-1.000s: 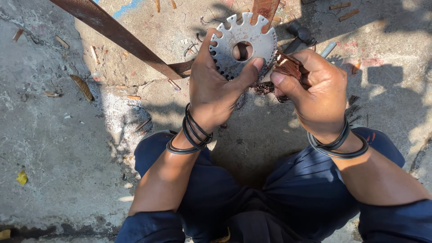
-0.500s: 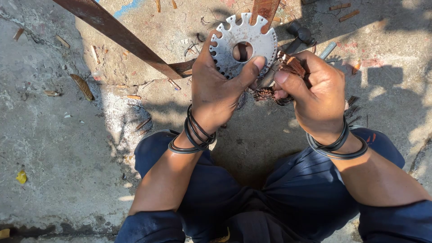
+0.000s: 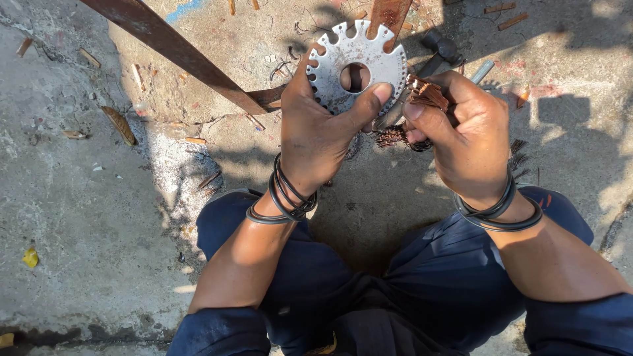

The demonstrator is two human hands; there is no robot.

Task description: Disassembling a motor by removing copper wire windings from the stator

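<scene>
Held up over cracked grey concrete ground (image 3: 79, 217), above blue-trousered knees (image 3: 369, 290): a round, flat disc of pale steel with a notched rim and a centre hole (image 3: 359, 66), pinched in the left hand (image 3: 316, 132), thumb pressed on its face, fingers behind. Right beside it, touching or nearly touching the disc's right edge, a small bundle of copper-brown wire ends (image 3: 425, 92), clenched in the closed right hand (image 3: 465, 138). Probably stiff and fairly light, that disc, with a smooth face likely to slip and notch edges that may bite, so best gripped flat between thumb and fingers as here. The wire likely soft, bendable, easily splayed; best held close to the tips. Black rubber bands (image 3: 287, 198) round both wrists. Rusty flat iron bar (image 3: 178, 49) running diagonally behind. Hidden: the left fingers behind the disc, most of the wire inside the right fist, and a dark tool (image 3: 438, 49) only partly visible.
</scene>
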